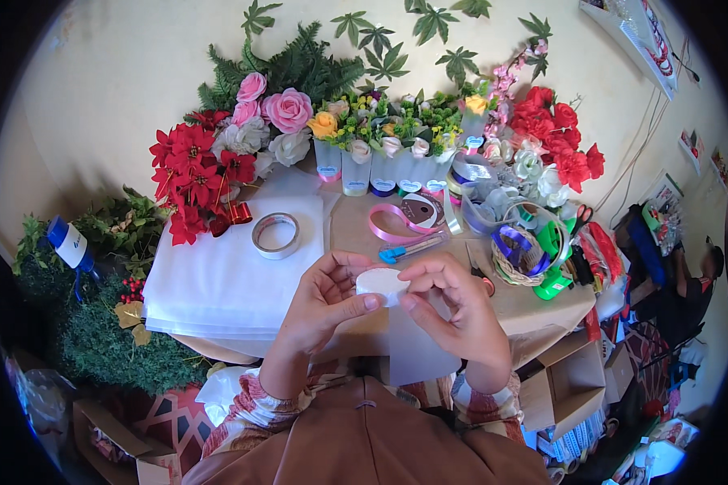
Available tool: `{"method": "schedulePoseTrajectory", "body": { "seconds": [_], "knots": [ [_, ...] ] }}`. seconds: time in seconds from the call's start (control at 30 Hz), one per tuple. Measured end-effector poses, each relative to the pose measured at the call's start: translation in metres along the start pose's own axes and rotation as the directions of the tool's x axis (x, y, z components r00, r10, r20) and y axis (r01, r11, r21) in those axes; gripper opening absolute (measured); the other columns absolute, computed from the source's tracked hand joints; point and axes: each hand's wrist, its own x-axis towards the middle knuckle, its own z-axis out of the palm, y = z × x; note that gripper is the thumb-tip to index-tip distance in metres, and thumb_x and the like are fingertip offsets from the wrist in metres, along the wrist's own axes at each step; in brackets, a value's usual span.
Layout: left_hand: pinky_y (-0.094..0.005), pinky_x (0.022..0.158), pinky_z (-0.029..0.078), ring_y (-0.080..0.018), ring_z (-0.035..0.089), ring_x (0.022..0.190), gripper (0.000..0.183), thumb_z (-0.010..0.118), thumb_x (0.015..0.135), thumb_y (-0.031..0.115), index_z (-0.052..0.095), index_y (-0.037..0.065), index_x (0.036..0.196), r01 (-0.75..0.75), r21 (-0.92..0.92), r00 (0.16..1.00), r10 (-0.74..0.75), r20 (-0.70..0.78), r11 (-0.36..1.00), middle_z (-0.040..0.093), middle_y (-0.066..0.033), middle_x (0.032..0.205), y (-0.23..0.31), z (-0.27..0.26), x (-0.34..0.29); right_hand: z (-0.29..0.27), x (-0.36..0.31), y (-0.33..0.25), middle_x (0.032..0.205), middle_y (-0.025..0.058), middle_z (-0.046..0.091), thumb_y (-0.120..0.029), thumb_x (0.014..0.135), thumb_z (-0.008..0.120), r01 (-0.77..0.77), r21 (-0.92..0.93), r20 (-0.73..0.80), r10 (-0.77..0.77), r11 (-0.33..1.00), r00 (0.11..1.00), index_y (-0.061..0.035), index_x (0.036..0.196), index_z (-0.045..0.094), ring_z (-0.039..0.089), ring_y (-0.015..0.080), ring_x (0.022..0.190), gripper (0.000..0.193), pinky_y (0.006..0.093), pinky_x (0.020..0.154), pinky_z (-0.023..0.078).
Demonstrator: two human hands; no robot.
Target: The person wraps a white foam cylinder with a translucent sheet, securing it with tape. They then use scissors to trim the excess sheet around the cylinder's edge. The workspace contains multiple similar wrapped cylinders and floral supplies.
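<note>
Above the near edge of the table, a small white piece with a rounded top edge (382, 284) is held between my two hands; its exact kind I cannot make out. My left hand (329, 293) grips its left side, thumb in front. The fingertips of my right hand (455, 311) pinch its right edge. Below hangs a translucent whitish sheet (416, 349), its upper part partly behind my right hand. Just beyond my hands lie a blue cutter knife (395, 253) and a loop of pink ribbon (387, 224) beside a brown ribbon spool (419, 210).
White translucent sheets (210, 283) cover the table's left, with a tape roll (275, 235) on top. Scissors (483, 275) and a wicker basket of ribbons (522, 263) lie right. Artificial flowers in frosted vases (356, 173) line the back. An open cardboard box (570, 384) stands lower right.
</note>
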Motion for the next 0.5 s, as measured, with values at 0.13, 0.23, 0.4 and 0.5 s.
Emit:
{"method": "schedulePoseTrajectory", "body": {
  "seconds": [0.13,0.23,0.4,0.5],
  "knots": [
    [-0.0328,0.091,0.046,-0.0203,0.057,0.104,0.039,0.072,0.073,-0.001,0.048,0.001,0.104,-0.011,-0.030,1.000,0.010,-0.014,1.000,0.058,-0.0163,0.112,-0.003,0.001,0.000,0.001,0.001,0.000,0.074,0.0010,0.056,0.006,0.080,0.061,0.025,-0.063,-0.008,-0.026,0.998,1.000,-0.0020,0.105,0.053,0.054,0.0062,0.072,0.027,0.0218,0.070,0.043],
    [-0.0326,0.089,0.048,-0.0201,0.057,0.103,0.037,0.071,0.074,-0.002,0.048,0.001,0.102,-0.024,-0.066,1.000,0.024,-0.010,0.998,0.058,-0.0163,0.111,-0.007,0.000,0.000,0.001,-0.002,0.003,0.073,-0.0002,0.055,0.007,0.079,0.061,0.046,-0.116,-0.019,-0.048,0.992,0.999,-0.0027,0.105,0.052,0.051,0.0052,0.071,0.030,0.0202,0.067,0.040],
    [-0.0318,0.088,0.048,-0.0195,0.057,0.102,0.033,0.068,0.076,-0.003,0.048,0.000,0.102,-0.036,-0.069,0.998,0.033,-0.051,0.997,0.058,-0.0163,0.111,-0.011,0.000,0.000,0.005,0.001,0.002,0.066,0.0011,0.052,0.001,0.078,0.065,0.039,-0.127,-0.093,-0.051,0.991,0.994,-0.0045,0.100,0.057,0.049,0.0076,0.062,0.024,0.0227,0.061,0.043],
    [-0.0313,0.087,0.049,-0.0187,0.058,0.101,0.031,0.066,0.078,-0.002,0.048,0.000,0.103,-0.040,-0.098,0.997,0.033,-0.068,0.994,0.058,-0.0162,0.111,-0.011,0.005,-0.001,0.005,0.000,0.000,0.068,0.0019,0.055,0.000,0.077,0.067,0.016,-0.156,-0.102,-0.033,0.988,0.994,-0.0044,0.096,0.060,0.051,0.0081,0.062,0.021,0.0232,0.060,0.043]
  ]
}}
